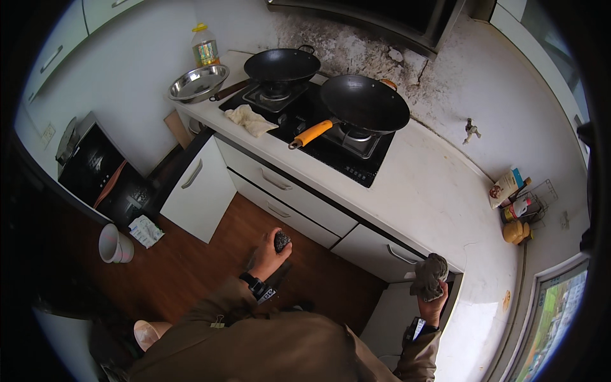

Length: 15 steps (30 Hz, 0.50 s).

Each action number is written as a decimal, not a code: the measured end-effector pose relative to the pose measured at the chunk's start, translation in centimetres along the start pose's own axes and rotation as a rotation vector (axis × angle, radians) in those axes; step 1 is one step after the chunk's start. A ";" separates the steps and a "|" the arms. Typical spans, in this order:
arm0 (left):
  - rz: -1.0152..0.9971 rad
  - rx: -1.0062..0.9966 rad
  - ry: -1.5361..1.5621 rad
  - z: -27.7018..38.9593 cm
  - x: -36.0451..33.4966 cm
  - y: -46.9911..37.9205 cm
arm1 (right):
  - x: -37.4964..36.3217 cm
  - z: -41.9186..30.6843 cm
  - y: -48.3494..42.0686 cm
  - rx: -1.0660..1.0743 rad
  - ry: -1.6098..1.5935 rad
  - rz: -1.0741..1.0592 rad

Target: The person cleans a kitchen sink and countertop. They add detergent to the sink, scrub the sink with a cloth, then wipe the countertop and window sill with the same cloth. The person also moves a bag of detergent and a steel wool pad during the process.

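Observation:
My left hand (270, 258) is closed around a dark, speckled scouring pad (282, 241), held over the wooden floor in front of the white drawers. A grey rag (428, 276) is gripped in my right hand (433, 305), beside the front edge of the white countertop (432, 191). The black gas hob (267, 125) carries two black woks. The nearer wok (365, 102) has an orange handle pointing toward the front edge. The farther wok (281, 66) sits on the left burner. A crumpled pale cloth (250, 120) lies at the hob's left front edge.
A steel basin (198, 85) and an oil bottle (205, 47) stand left of the hob. One cabinet door (200, 191) juts out over the floor. A white bucket (116, 244) stands at left. Bottles and a wire rack (537, 205) are by the right wall, below the tap (471, 131).

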<state>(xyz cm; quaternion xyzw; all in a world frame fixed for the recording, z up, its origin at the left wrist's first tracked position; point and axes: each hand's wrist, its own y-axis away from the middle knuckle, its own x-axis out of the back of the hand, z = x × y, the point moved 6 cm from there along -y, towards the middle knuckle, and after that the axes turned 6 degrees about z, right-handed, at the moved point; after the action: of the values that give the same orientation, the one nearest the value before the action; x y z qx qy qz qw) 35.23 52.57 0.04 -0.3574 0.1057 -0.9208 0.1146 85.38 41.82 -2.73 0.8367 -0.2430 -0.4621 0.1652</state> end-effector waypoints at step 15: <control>-0.519 0.084 0.210 4.3 -12.5 -1.8 | 5.6 -4.0 10.3 0.147 -0.067 0.399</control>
<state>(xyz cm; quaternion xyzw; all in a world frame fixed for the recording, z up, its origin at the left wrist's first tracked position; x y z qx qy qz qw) 46.88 57.44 -4.31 -0.2702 -0.0165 -0.9549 -0.1219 88.74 30.36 0.67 0.7659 -0.4422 -0.4291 0.1838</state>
